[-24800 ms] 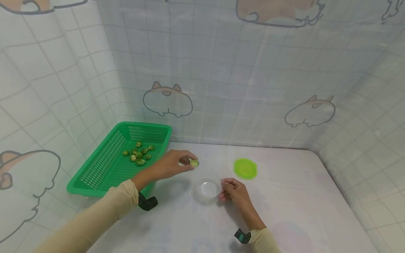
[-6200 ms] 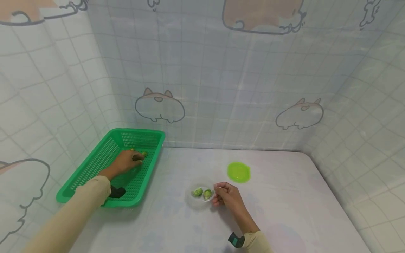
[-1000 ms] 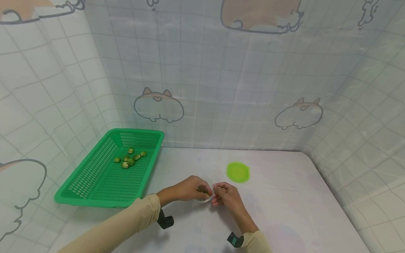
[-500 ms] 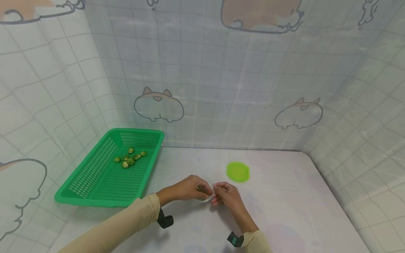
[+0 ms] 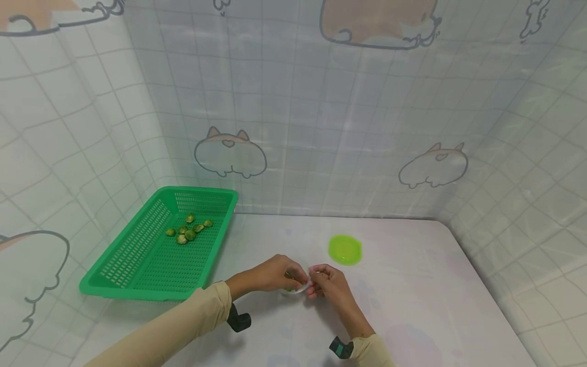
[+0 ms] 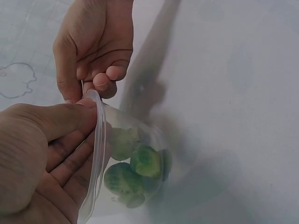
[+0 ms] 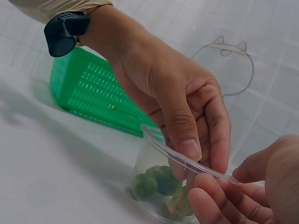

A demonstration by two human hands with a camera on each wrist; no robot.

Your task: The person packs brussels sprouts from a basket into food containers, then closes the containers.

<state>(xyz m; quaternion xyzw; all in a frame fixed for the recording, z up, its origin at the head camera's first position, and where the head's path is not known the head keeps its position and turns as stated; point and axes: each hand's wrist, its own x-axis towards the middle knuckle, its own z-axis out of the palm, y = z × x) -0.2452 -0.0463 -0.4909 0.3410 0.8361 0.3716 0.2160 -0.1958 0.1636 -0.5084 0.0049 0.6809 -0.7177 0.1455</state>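
Observation:
My right hand (image 5: 331, 283) pinches the rim of a clear plastic cup (image 6: 100, 140) between thumb and fingers. My left hand (image 5: 279, 273) is over the cup's mouth, its fingers dipping inside and its thumb near the rim, close to the right fingertips. Several green Brussels sprouts (image 6: 124, 179) lie together at the bottom of the cup, seen through its wall in both wrist views. I see no sprout held between the left fingers. In the head view the left hand covers most of the cup.
A green perforated basket (image 5: 147, 291) stands at the left with several Brussels sprouts (image 5: 190, 235) in it. Behind the right hand lies a bright green round lid (image 5: 345, 250). Tiled-pattern sheeting (image 5: 312, 127) rises at the back and sides of the white table (image 5: 440, 295).
The cup, bare at first, held two sprouts some seconds ago and now holds more. My left hand has come from the basket to the cup. Over the last second both hands barely move.

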